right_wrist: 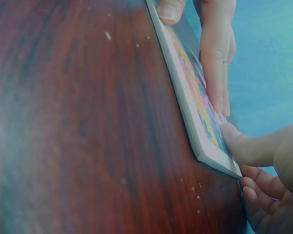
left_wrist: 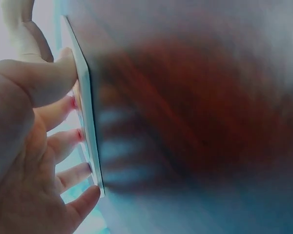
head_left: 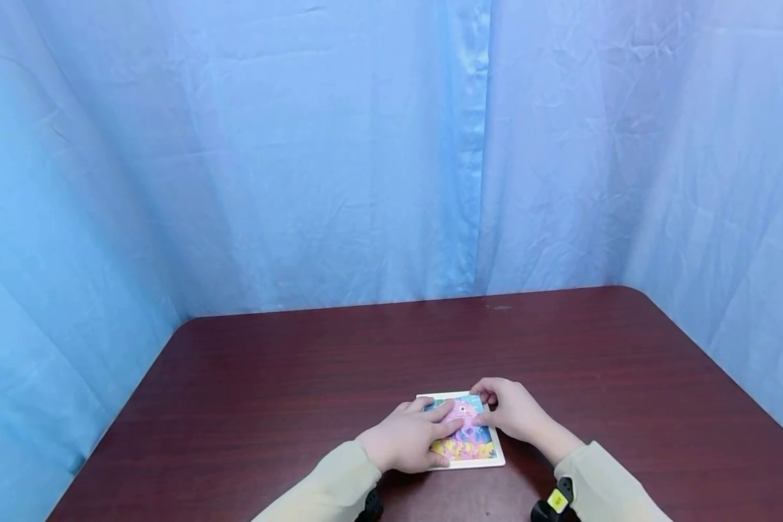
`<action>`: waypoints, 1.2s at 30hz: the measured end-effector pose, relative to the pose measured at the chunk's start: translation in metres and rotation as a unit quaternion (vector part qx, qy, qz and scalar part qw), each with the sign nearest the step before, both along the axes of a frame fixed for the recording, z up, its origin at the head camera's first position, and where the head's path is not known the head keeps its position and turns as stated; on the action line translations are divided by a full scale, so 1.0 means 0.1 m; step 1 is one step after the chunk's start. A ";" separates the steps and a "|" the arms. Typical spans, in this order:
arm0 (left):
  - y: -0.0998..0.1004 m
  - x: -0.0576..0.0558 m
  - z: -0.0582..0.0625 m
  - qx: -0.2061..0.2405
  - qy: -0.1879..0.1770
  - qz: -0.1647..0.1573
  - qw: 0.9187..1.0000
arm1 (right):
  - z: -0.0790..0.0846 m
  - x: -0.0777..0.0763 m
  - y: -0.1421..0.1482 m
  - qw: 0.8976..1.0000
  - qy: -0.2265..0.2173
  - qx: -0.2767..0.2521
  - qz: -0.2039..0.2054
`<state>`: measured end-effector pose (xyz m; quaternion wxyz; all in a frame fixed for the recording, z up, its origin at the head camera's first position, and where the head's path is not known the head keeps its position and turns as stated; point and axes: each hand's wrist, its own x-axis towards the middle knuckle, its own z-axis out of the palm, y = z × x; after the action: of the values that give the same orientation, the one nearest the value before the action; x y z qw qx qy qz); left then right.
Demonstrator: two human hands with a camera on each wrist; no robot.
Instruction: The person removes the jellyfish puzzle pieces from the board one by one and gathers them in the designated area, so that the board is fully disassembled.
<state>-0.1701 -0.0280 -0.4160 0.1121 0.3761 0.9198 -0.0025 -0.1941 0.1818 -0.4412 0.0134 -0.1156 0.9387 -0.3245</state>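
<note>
A flat picture board point(head_left: 471, 462) with a raised white frame lies on the table; its bright print shows a pink sea creature over yellow and blue. My left hand point(head_left: 406, 439) is spread across its left side, fingertips pressing on the print. In the left wrist view, the fingers point(left_wrist: 63, 141) are nearly straight and the thumb point(left_wrist: 53, 80) rests by the near edge. My right hand point(head_left: 518, 413) grips the board's right side. The right wrist view shows its thumb point(right_wrist: 244, 146) on the print and curled fingers point(right_wrist: 261, 190) at the edge; their tips are partly hidden.
The dark red-brown wooden table point(head_left: 287, 377) spreads around the board on all sides. Blue curtains point(head_left: 339, 159) hang behind it and along both sides. A black wrist strap with a yellow label point(head_left: 557, 500) sits at the right sleeve. Small pale specks dot the tabletop.
</note>
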 end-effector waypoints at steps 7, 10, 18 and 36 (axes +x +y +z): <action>0.03 0.01 0.01 -0.007 -0.002 0.007 1.000 | -0.02 -0.02 0.04 1.000 0.011 -0.003 0.013; 0.04 0.02 0.02 -0.014 -0.001 0.007 1.000 | -0.03 -0.01 0.05 1.000 0.023 -0.005 0.018; 0.03 0.02 0.04 -0.026 0.011 0.006 1.000 | -0.03 0.00 0.06 0.999 0.044 -0.005 0.016; 0.03 0.00 -0.01 -0.028 0.011 0.007 1.000 | 0.04 -0.01 0.23 0.991 -0.010 -0.135 -0.018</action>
<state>-0.1698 -0.0250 -0.4166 0.1126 0.3660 0.9233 -0.0314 -0.1949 0.2043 -0.4367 0.0015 -0.0960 0.8879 -0.4499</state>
